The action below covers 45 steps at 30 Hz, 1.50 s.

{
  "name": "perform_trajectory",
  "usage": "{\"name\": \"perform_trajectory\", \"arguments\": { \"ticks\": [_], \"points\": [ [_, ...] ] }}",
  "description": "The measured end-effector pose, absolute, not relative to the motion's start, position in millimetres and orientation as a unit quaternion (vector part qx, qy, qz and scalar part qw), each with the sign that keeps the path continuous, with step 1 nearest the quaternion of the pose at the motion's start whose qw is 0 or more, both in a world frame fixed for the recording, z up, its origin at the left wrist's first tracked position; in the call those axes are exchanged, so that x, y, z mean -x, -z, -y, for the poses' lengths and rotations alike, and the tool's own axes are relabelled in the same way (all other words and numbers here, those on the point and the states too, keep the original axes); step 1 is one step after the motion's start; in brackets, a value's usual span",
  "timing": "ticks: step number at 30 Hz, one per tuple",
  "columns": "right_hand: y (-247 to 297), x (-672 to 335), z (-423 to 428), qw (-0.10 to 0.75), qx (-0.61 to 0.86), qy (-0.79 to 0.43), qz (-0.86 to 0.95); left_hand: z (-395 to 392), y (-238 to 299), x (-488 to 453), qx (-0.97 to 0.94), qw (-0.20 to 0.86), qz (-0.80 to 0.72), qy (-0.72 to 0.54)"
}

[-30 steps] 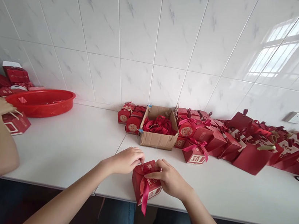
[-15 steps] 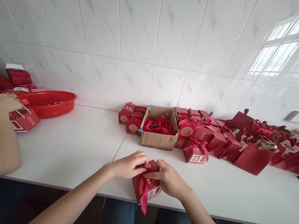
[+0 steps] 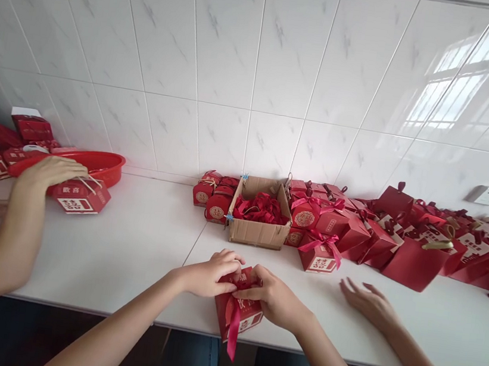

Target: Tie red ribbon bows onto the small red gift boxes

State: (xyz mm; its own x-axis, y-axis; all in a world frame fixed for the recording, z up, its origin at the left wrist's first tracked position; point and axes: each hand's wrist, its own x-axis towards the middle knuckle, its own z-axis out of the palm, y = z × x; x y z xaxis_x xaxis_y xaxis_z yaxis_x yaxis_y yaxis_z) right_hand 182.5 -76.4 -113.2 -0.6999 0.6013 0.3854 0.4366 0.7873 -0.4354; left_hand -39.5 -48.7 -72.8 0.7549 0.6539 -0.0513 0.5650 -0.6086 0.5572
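Observation:
A small red gift box (image 3: 222, 309) with printed characters sits near the table's front edge, right before me. Round its top goes a dark pink ribbon (image 3: 233, 328), and one tail hangs down the front past the table edge. My left hand (image 3: 213, 274) is closed at the left of the box top, thumb and fingers pinching the ribbon. From the right, my right hand (image 3: 277, 298) pinches the ribbon too, its fingertips almost meeting the left ones. The fingers partly hide the knot area.
Behind stands an open cardboard box (image 3: 258, 234) of red ribbons. A finished-looking box with a bow (image 3: 319, 256) and rows of red boxes (image 3: 414, 262) stand right. Another person's hand (image 3: 370, 304) reaches in there. At left, a co-worker's hand (image 3: 54, 170) touches a box (image 3: 83, 196) by a red basin (image 3: 113, 169).
At left, the co-worker's hand has moved right with a box, setting it before the basin. Another person's open hand has come in at right. My hands stay at the ribbon, barely shifted.

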Motion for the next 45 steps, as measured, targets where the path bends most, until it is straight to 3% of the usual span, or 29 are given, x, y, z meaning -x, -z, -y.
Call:
{"name": "perform_trajectory", "arguments": {
  "ticks": [10, 19, 28, 45],
  "points": [
    [117.4, -181.0, 74.2, 0.266, 0.281, -0.165, 0.907, 42.4, 81.2, 40.1, -0.884, 0.352, -0.289, -0.109],
    [118.8, -182.8, 73.6, 0.281, 0.271, -0.182, 0.903, 41.0, 84.7, 42.2, -0.892, 0.318, -0.298, -0.119],
    [120.1, -182.8, 73.8, 0.286, 0.265, -0.198, 0.899, 35.4, 99.9, 40.1, -0.838, 0.422, -0.293, -0.183],
    [122.4, -181.3, 76.6, 0.315, 0.271, -0.209, 0.885, 40.7, 101.6, 46.6, -0.816, 0.441, -0.305, -0.214]
  ]
}}
